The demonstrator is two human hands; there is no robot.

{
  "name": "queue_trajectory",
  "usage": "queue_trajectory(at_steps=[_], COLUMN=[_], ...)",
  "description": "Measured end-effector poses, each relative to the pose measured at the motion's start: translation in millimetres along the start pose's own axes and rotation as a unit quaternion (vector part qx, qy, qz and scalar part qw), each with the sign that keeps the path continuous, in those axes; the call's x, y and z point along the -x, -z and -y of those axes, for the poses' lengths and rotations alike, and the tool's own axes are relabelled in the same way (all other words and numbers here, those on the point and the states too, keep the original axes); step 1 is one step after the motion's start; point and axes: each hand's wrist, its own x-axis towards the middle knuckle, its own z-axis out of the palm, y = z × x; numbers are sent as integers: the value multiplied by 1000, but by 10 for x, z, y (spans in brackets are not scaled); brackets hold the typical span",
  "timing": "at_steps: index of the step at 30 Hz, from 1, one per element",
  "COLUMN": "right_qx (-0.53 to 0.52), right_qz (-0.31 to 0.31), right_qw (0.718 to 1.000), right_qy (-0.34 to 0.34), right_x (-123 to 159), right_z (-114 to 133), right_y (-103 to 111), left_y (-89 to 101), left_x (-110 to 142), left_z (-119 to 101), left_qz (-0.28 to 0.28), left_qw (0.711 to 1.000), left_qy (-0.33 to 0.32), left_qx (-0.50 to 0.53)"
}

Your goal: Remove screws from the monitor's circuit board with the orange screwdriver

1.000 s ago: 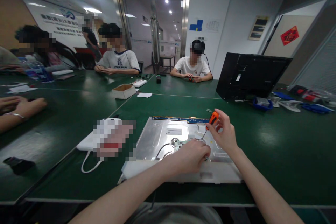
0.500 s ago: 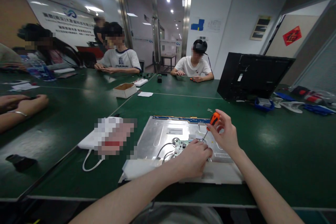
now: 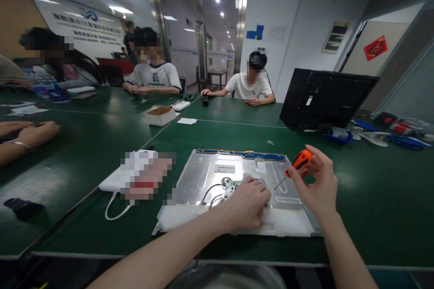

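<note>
Orange screwdriver [image 3: 301, 162] shifted right: R hand [image 3: 321, 186] pinches it, prob. for fine aim; L hand [image 3: 250, 202] curled over circuit board [image 3: 231, 187], prob. steadying it, can't tell if gripping.

Single head view, facing forward and down across table [image 3: 379, 198].

Laid flat on green table [image 3: 230, 133]: silver panel [image 3: 210, 176], with blue strip [image 3: 237, 155] along far edge, whitish band [image 3: 291, 223] along near edge and green circuit board [image 3: 232, 186], partly hidden, near the middle. Tilted over its right part: stubby orange-and-black screwdriver [image 3: 301, 161], thin shaft slanting down leftward.
</note>
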Motion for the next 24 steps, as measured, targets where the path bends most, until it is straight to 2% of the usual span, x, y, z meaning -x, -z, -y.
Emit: queue_trajectory(at_steps=[3, 5, 15, 21, 24], right_qx=[-1, -11, -42, -25, -20], right_qz=[-38, -37, -20, -48, -43], right_qw=[999, 999, 998, 997, 998], right_qy=[-16, -22, -35, -52, -41], right_x=[79, 130, 345, 404, 412], right_z=[50, 57, 42, 13, 16], right_y=[86, 85, -178, -197, -200], left_y=[-1, -1, 18, 13, 0], left_x=[2, 0, -4, 0, -3], left_z=[4, 6, -12, -11, 2], left_qz=[-4, -7, -7, -10, -8], left_qw=[1000, 1000, 1000, 1000, 1000], left_qy=[1, 3, 12, 12, 14], left_qx=[-2, 0, 7, 14, 19])
